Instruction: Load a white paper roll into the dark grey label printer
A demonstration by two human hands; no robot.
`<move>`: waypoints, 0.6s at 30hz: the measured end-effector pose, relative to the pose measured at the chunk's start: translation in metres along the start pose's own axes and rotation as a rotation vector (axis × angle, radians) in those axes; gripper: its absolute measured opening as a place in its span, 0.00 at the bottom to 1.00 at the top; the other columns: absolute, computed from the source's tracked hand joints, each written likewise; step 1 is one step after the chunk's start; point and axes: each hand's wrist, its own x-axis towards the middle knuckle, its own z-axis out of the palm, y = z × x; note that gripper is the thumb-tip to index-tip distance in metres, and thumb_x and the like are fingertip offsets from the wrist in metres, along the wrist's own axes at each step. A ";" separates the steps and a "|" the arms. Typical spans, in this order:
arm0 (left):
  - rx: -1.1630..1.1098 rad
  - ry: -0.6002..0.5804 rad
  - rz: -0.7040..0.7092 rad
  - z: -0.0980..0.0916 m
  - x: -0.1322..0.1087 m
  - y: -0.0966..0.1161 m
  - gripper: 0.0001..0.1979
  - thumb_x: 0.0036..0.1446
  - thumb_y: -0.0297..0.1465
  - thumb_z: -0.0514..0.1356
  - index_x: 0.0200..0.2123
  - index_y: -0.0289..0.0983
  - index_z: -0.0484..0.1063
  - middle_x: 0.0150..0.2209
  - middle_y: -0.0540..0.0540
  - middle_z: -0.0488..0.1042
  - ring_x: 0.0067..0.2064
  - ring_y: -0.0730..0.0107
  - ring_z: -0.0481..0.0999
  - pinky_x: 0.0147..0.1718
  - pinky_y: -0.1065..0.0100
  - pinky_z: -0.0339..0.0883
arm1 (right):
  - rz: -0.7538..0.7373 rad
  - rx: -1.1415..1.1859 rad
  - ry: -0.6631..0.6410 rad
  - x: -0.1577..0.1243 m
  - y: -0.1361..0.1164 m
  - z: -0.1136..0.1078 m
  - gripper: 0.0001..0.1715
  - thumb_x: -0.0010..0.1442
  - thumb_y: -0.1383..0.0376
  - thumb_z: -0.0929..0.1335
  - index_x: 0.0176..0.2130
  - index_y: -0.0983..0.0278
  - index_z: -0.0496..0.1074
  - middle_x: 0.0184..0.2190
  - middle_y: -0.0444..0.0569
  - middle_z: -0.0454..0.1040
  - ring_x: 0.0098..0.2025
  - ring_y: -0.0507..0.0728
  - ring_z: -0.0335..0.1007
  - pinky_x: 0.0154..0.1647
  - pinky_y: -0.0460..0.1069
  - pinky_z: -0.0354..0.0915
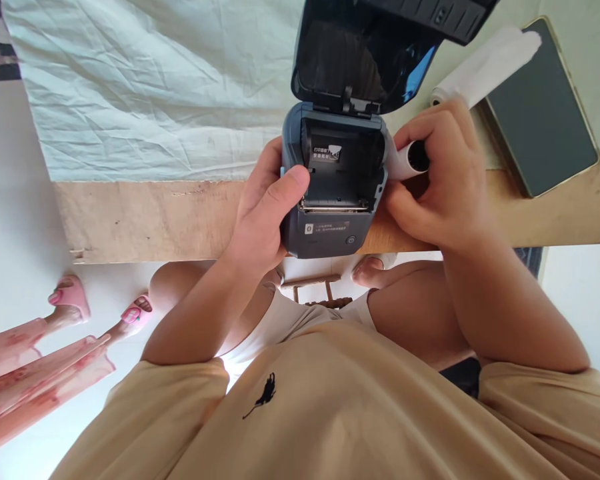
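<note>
Head view: printer [325, 233] at near edge of table [130, 213], lid open toward far side, front facing near. Left hand [263, 213] clasps its left side, thumb over the rim. Right hand [445, 180] pinches paper roll [403, 163] just right of printer. Roll axis left-right, core end facing right.

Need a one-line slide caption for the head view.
Left hand steadies an open-lidded label printer at the table edge while the right hand holds a white paper roll beside it.
</note>
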 end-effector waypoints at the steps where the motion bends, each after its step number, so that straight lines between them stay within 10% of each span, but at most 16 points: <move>1: 0.004 -0.007 -0.017 0.000 0.000 0.001 0.23 0.55 0.45 0.77 0.48 0.41 0.78 0.48 0.41 0.84 0.61 0.41 0.81 0.51 0.50 0.84 | 0.019 0.004 -0.005 0.000 0.001 0.000 0.17 0.60 0.66 0.71 0.48 0.58 0.66 0.41 0.49 0.69 0.43 0.55 0.69 0.40 0.52 0.68; 6: -0.041 -0.009 0.091 0.001 -0.001 -0.004 0.19 0.69 0.48 0.61 0.50 0.39 0.76 0.45 0.40 0.84 0.58 0.46 0.84 0.51 0.49 0.84 | 0.152 0.028 0.025 -0.004 0.005 0.003 0.19 0.63 0.60 0.72 0.52 0.55 0.67 0.44 0.48 0.70 0.42 0.55 0.68 0.45 0.54 0.71; 18: 0.009 0.127 0.129 0.022 -0.004 -0.008 0.23 0.68 0.55 0.58 0.47 0.41 0.75 0.44 0.39 0.84 0.56 0.44 0.84 0.50 0.45 0.84 | 0.242 0.104 0.078 -0.001 -0.002 0.002 0.32 0.59 0.68 0.72 0.61 0.53 0.67 0.47 0.46 0.76 0.45 0.55 0.73 0.48 0.54 0.73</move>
